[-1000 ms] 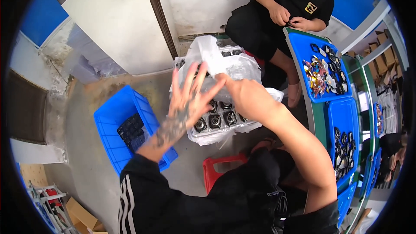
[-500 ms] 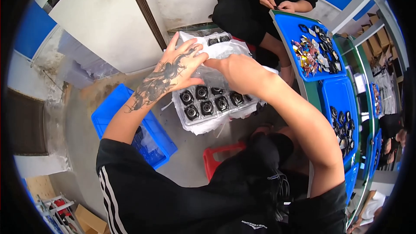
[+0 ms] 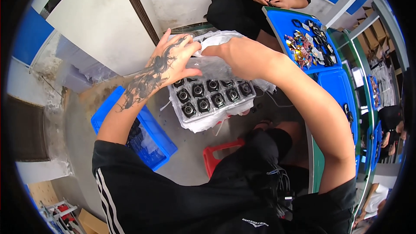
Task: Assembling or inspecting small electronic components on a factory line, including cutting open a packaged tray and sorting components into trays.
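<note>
Watch-shaped black cases [image 3: 203, 105], rounded squares each bearing a ringed disc, sit in slanting rows in the moulded pockets of a glossy see-through plastic tray [image 3: 208, 115], filling its near edge from corner to corner. Leftmost, on the smooth grey floor [image 3: 186, 164], stands a blue crate [image 3: 161, 141] of hard plastic, holding dark pieces and crinkled wrapping. The left hand [image 3: 175, 56] arches over the tray's far left corner, its grip spread, thumb apart from the bent fingers. A wrinkled see-through sheet [image 3: 208, 67] lies over the tray's far part, rumpled white film [image 3: 219, 39] behind it. The right hand [image 3: 249, 56] is over the tray's far right corner, index finger pointing left; its thumb is hidden, so I cannot tell whether this grip pinches anything. Rightmost, the green-topped desk [image 3: 318, 164] carries a shallow blue tray [image 3: 277, 21] along its far edge, heaped with shiny crumpled scraps and black parts.
</note>
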Available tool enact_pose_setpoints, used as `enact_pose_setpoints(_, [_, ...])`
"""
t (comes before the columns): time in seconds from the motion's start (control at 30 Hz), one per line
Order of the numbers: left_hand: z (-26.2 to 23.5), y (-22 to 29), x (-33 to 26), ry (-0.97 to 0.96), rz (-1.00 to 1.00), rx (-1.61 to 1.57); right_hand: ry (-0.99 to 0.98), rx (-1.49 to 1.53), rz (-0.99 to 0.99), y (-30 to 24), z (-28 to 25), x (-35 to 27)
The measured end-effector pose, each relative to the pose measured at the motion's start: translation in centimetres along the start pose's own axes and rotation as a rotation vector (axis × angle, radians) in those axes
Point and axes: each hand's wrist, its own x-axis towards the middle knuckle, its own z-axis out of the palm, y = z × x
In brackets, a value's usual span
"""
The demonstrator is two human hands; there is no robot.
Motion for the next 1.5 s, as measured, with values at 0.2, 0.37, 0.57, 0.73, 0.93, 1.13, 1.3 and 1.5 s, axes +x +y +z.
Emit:
enact_pose_setpoints(0.2, [-0.3, 0.0, 0.0, -0.017, 0.033, -0.076, 0.051, 0.049, -0.023, 1.1, 0.6, -0.8])
enact_pose_setpoints(0.37, [-3.2, 1.3, 1.5, -0.078, 0.018, -0.149, 0.019, 0.024, 0.035, 0.8, -2.4, -2.9])
enact_pose_setpoints(0.57, [-8.3, 4.7, 6.2, 0.058, 0.200, -0.098, 0.256, -0.007, -0.083, 3.2, -6.0, -9.0])
enact_pose_setpoints(0.73, [-10.9, 10.7, 14.0, 0.150, 0.471, -0.138, 0.415, -0.021, 0.015, 8.0, -6.9, -17.6])
enact_pose_setpoints(0.93, [-8.8, 19.9, 24.0, 0.294, 0.731, 0.073, 0.619, 0.140, 0.200, 13.2, -4.4, -28.8])
enact_pose_setpoints(1.13, [-6.0, 28.9, 31.0, 0.257, 1.027, 0.242, 0.904, 0.351, 0.490, 17.2, 4.2, -34.6])
enact_pose_setpoints(1.3, [-6.4, 34.8, 34.2, 0.457, 1.204, 0.245, 1.236, 0.390, 0.460, 17.6, 6.6, -37.7])
enact_pose_setpoints(1.5, [-5.1, 36.9, 34.9, 0.425, 1.178, 0.021, 1.427, 0.801, 0.291, 19.5, 10.4, -37.7])
